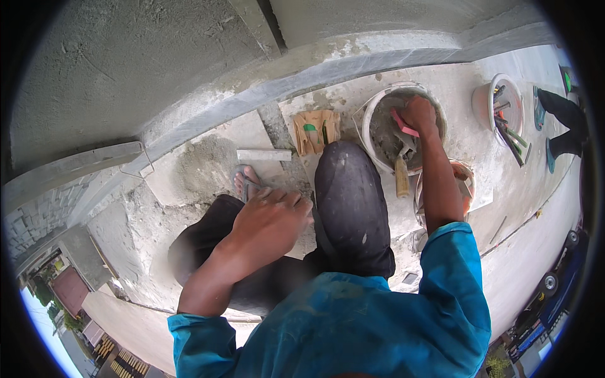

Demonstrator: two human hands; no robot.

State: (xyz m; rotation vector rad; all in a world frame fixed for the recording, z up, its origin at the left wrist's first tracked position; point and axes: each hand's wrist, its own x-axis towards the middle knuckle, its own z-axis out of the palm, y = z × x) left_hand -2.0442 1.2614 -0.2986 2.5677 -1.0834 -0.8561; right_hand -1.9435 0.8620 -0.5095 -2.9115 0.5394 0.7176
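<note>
My right hand (417, 113) grips a pink flat tool (404, 126) inside a white bucket (373, 97) of grey mortar (387, 123). A trowel (401, 176) leans there, its wooden handle outside the rim. My left hand (271, 220) is over my legs with its fingers curled; whether they hold anything is hidden. Beside the mortar bucket lie a brown paper bag (305, 129) and a pale narrow strip (263, 154). A second bucket (466, 173) is partly behind my right forearm.
A rough plastered wall (151, 75) with a ledge (328, 60) curves across the top. A tool bucket (484, 104) stands at right, near another person's legs (564, 120). A blue vehicle (545, 309) is at lower right. Broken slabs (132, 233) cover the ground at left.
</note>
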